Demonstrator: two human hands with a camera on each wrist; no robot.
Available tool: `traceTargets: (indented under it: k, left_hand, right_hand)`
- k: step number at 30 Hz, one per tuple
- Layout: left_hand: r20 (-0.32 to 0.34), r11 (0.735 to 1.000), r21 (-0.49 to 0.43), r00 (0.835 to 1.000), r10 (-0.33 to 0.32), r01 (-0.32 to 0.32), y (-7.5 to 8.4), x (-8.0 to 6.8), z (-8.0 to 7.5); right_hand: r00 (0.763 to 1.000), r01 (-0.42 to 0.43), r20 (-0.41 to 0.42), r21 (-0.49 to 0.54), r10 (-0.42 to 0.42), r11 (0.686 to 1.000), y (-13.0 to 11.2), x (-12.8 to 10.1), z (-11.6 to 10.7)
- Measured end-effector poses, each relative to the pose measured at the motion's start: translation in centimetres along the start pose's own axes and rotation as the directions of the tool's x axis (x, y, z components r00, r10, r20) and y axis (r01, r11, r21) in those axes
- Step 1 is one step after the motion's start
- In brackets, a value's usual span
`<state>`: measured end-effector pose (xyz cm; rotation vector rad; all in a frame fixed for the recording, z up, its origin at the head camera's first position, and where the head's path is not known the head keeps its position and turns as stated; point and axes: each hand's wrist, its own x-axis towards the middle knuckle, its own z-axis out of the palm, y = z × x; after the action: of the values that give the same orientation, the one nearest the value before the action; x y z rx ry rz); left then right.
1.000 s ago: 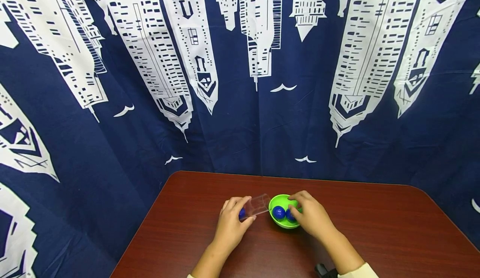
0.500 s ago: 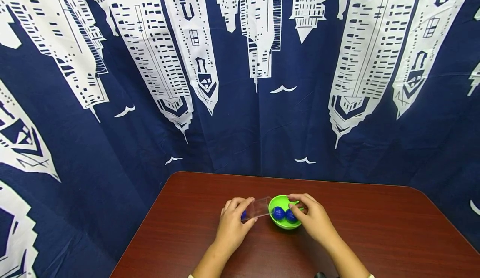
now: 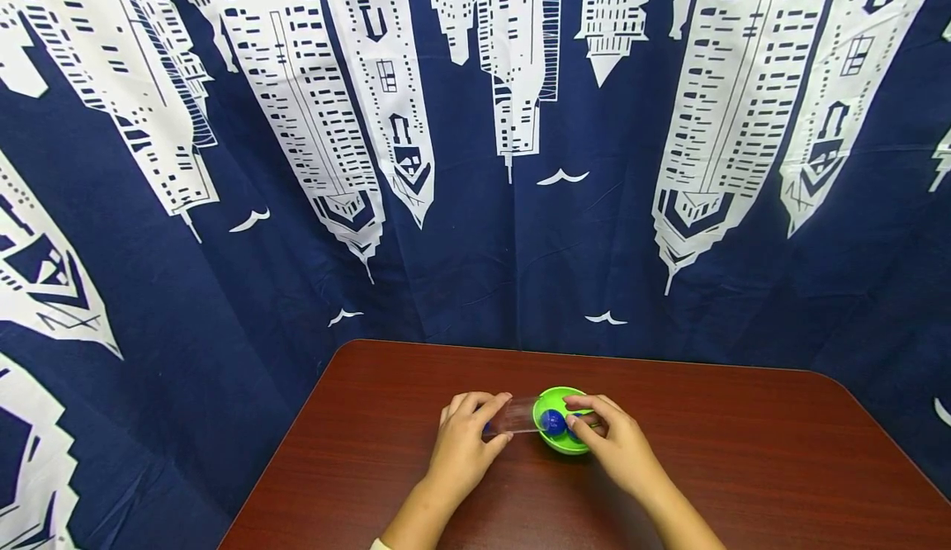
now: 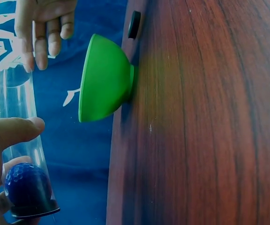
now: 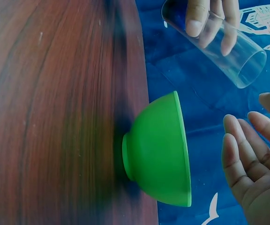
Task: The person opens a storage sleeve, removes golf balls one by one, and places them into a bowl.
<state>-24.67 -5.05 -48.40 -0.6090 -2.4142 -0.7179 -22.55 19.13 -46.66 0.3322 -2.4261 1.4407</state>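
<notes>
Green is the colour of the little bowl [image 3: 563,444] that sits on the brown bench [image 3: 743,459], seen from the head. Two blue balls [image 3: 552,422] lie inside it. The left hand [image 3: 462,443] holds a clear cup [image 3: 516,415] on its side, with the open end at the bowl's rim. The grip of that hand is curled round the cup. The right hand [image 3: 620,443] is over the far side of the bowl with its fingers bent loosely, and I cannot tell if they touch a ball. A blue curtain [image 3: 223,162] with white towers hangs behind.

From the left wrist, the clear cup [image 4: 18,140] has one blue ball [image 4: 27,187] at its closed end. The thumb [image 4: 13,133] presses on the cup's side. The green bowl [image 4: 104,77] stands on the bench [image 4: 210,117], just beside the cup's mouth.

From the right wrist, the right hand [image 5: 257,159] is spread out and holds nothing, close to the bowl [image 5: 161,150]. The cup [image 5: 219,42] tips toward the bowl.
</notes>
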Motion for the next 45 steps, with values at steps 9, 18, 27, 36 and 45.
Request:
traceTargets:
  k: [9, 18, 27, 36, 45]
  left_hand:
    - [-0.002, 0.996, 0.057, 0.998, 0.068, -0.068, 0.3, 0.4, -0.2]
    - [0.007, 0.989, 0.103, 0.994, 0.109, -0.109, 0.2, 0.7, -0.4]
    - [-0.003, 0.975, 0.149, 0.986, 0.165, -0.162, 0.3, 1.0, -0.6]
    - [0.009, 0.966, 0.187, 0.984, 0.180, -0.179, 0.6, 1.2, -0.8]
    - [0.015, 0.955, 0.227, 0.981, 0.192, -0.190, 0.7, 1.2, -0.8]
  right_hand:
    - [0.997, 0.072, 0.039, 0.024, -0.072, 0.997, 0.0, -0.4, 0.1]
    - [0.991, 0.106, 0.076, 0.068, -0.111, 0.992, 0.0, -0.6, 0.4]
    - [0.991, 0.036, 0.123, 0.151, -0.055, 0.988, 0.0, -1.0, 0.8]
    - [0.989, -0.005, 0.149, 0.154, -0.018, 0.988, 0.5, -0.9, 1.2]
    - [0.983, -0.026, 0.185, 0.164, -0.005, 0.986, 0.7, -1.1, 1.3]
